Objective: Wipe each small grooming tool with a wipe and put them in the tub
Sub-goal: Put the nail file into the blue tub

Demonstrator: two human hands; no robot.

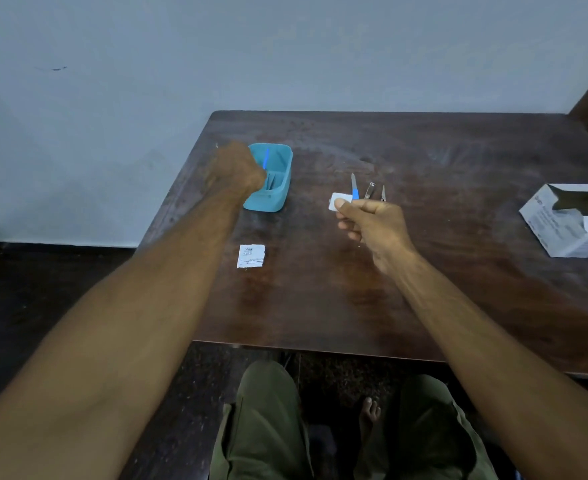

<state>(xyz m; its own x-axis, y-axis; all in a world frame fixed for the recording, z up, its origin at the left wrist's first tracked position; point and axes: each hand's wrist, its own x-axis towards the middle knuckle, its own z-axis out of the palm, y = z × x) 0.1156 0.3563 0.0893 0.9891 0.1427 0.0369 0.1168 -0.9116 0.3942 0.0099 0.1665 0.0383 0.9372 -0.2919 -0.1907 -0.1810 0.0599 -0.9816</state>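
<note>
1. Left hand (237,169) up at the near-left rim of the teal tub (278,199), fingers curled downward; blurry, so can't tell whether still pinching something or just clenched. Blue streak (266,158) standing in the tub right beside the knuckles, probably a blue-handled tool being dropped in. Looks like the "put it in the tub" step, judging by that.
2. Down and to the right of that hand, nearer the body: small torn white wrapper (251,256) lying flat on the table (424,299), most likely the wipe's sachet.
3. Further right, right hand (372,225) held above the table, pinching a small white wipe (338,200) between thumb and forefinger, other fingers curled under.
4. Just beyond the right hand's fingertips, three tools lined up and not yet in the tub: blue-handled file (354,187), nail clipper (369,190), small scissors (383,194). Lying close together, close enough to bump a neighbour when grabbing one.
5. Well off to the right of that hand: open white box (569,223) at the table edge, contents not visible.
6. Next move, as a guess: free up the left hand, bring it across to pick one tool out of the row, then rub it with the wipe. Needs a tidy pinch on something thin and flat.
</note>
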